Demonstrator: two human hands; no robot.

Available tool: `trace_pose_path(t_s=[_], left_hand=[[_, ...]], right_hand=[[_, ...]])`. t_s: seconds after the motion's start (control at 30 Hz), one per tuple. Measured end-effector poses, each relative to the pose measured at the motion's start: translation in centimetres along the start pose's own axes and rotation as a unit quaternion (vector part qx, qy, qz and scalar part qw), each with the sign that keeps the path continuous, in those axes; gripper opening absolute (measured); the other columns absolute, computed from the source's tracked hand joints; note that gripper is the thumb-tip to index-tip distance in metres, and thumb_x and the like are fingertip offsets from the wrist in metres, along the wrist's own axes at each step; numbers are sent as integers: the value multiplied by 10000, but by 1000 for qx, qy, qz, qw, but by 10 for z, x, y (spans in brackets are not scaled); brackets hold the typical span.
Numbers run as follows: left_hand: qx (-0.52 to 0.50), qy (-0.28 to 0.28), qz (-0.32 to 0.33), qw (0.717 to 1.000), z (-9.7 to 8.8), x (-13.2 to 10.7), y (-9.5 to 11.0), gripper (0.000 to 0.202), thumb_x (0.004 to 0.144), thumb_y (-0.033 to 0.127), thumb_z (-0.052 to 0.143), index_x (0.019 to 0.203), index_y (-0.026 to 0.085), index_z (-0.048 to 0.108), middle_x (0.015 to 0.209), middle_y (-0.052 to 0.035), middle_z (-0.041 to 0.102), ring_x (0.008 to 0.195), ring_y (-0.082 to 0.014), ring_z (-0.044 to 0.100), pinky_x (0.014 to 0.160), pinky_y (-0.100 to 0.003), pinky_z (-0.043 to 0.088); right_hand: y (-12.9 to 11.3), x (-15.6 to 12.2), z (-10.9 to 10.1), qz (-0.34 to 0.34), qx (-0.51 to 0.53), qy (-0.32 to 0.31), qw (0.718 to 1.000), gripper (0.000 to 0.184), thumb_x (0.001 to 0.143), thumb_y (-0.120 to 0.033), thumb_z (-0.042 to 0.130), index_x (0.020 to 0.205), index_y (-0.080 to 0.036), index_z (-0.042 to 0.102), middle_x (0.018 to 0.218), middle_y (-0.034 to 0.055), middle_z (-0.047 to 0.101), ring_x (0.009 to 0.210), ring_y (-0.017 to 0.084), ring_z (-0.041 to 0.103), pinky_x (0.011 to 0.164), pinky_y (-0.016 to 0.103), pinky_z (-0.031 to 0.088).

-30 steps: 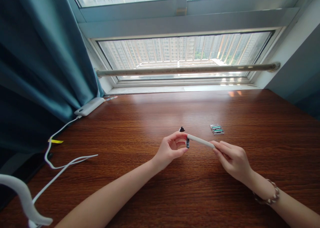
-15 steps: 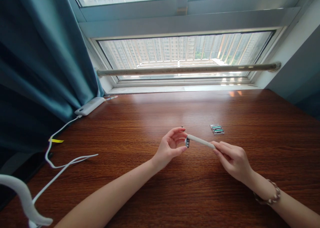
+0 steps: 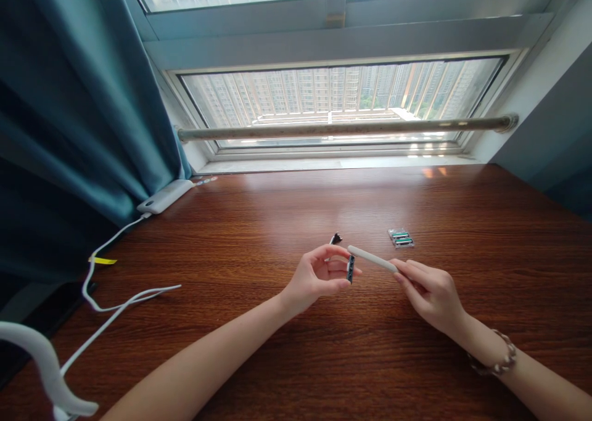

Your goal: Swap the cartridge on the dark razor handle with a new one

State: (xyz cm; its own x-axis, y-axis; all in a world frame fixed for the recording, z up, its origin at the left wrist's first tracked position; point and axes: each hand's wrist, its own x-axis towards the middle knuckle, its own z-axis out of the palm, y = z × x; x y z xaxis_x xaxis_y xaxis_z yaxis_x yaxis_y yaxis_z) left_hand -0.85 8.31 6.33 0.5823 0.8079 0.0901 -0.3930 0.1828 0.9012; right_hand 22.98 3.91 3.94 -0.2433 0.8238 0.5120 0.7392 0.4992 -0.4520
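My left hand (image 3: 317, 276) pinches a small dark razor cartridge (image 3: 350, 269) between thumb and fingers, just above the wooden table (image 3: 296, 347). My right hand (image 3: 428, 291) grips the end of a white razor handle (image 3: 372, 259), whose free tip points left toward the cartridge with a small gap between them. A small black piece (image 3: 335, 238) lies on the table just behind my left hand. A clear pack of green cartridges (image 3: 401, 238) lies further right.
A white power bank (image 3: 165, 196) with white cables (image 3: 120, 298) lies at the table's left edge beside a teal curtain (image 3: 69, 119). A metal rail (image 3: 346, 127) runs across the window behind the table.
The cartridge has come off the tip of the white handle. My left hand now holds it slightly lower, apart from the handle. The black piece behind the hand shows again.
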Motion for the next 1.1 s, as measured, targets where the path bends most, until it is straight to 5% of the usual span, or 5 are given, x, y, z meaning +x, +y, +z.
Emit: trace_pose_path(t_s=[0.13, 0.47, 0.73, 1.1], left_hand=[[3, 19, -14, 1000, 4, 0, 4, 369, 629, 107, 685, 954, 173, 523, 934, -51, 586, 811, -227, 628, 752, -333, 452], [-21, 26, -1, 999, 4, 3, 1, 415, 645, 71, 659, 1032, 152, 533, 1093, -114, 565, 761, -168, 617, 714, -329, 499], [13, 42, -37, 998, 5, 1, 0, 442, 597, 89, 701, 1007, 149, 548, 892, -90, 650, 717, -173, 627, 708, -338, 496], [-6, 48, -37, 998, 6, 2, 2, 399, 645, 145, 675, 1016, 165, 527, 866, -66, 632, 655, -206, 640, 619, -320, 496]], right_hand=[[-1, 0, -3, -16, 18, 30, 999, 249, 803, -164, 487, 1038, -172, 569, 757, 45, 588, 618, 114, 543, 556, 214, 409], [-6, 0, -6, -74, 1, -13, 997, 313, 783, -152, 486, 1087, -175, 560, 672, 25, 542, 572, 106, 500, 521, 213, 379], [-2, -1, -5, -47, -50, 20, 997, 294, 785, -165, 500, 1070, -189, 572, 690, 19, 562, 583, 103, 516, 542, 211, 380], [-2, 0, -6, -72, -67, 9, 995, 312, 780, -163, 511, 1083, -210, 570, 683, 14, 564, 594, 100, 512, 548, 207, 377]])
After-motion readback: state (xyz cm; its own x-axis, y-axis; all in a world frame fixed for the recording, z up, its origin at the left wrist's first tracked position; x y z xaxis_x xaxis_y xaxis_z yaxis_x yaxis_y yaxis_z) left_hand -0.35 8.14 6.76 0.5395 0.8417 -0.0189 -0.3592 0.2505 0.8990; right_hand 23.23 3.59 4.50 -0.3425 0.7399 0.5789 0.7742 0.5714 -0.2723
